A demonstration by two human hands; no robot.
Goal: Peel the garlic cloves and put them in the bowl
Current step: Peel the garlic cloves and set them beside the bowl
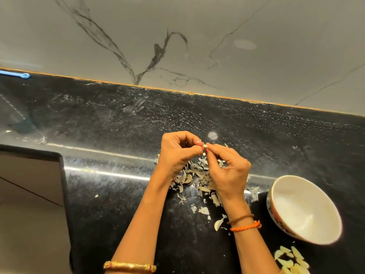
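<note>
Peeling step — left hand (177, 150) and right hand (227, 167) both pinching one garlic clove (205, 145) over skins (194, 175). Next, probably: strip skin, drop into bowl (276, 186).

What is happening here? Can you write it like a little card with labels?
place: black counter by a marble wall
left hand: pinches a garlic clove
right hand: pinches the same clove from the other side
skins: a pile on the counter under the hands
bowl: white inside, right of the hands, looks empty
cloves: pale heap below the bowl, on the counter
blue object: far left, by the wall
</note>
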